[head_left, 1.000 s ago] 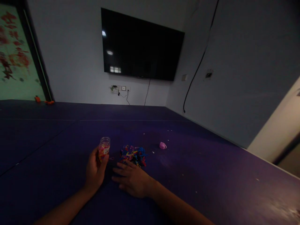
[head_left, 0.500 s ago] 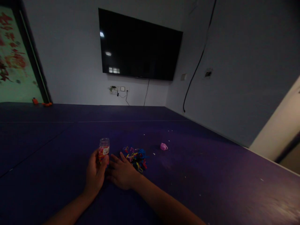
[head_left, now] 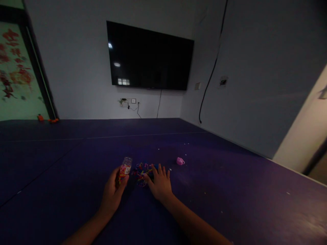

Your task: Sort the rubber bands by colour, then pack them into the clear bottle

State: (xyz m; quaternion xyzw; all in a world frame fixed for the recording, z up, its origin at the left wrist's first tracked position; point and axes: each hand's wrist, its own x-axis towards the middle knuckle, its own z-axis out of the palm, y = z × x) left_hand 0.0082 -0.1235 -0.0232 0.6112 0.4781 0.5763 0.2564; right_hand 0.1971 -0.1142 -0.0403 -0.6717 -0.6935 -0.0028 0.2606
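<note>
In the head view, your left hand [head_left: 111, 192] is closed around a small clear jar [head_left: 125, 168], fingers behind and thumb in front, so that grip is firm and wrapped. The jar leans a little to the right, its uncovered mouth upward, with red, pink and yellow pieces inside. Your right hand [head_left: 161, 186] is palm down with the fingers spread wide over the right part of a pile of small plastic links [head_left: 140, 177]; it seems to have hold of nothing, though the light is too dim to be sure about the fingertips. The pile lies on the purple surface [head_left: 242, 190], mid-way across and well apart from its far edge at the wall. A pink cup-shaped piece [head_left: 180, 161] sits right of the pile, on the side toward the surface's right edge.

What could go wrong: tip the jar further and pieces could spill from the mouth; sweep those spread fingers too hard and links could scatter toward the pink piece; squeeze too lightly and the jar could slip.

Count: two hands, one jar, one pile, one pink piece, one wall-mounted television [head_left: 150, 56]. The links are many, too small and overlapped for you to number.
</note>
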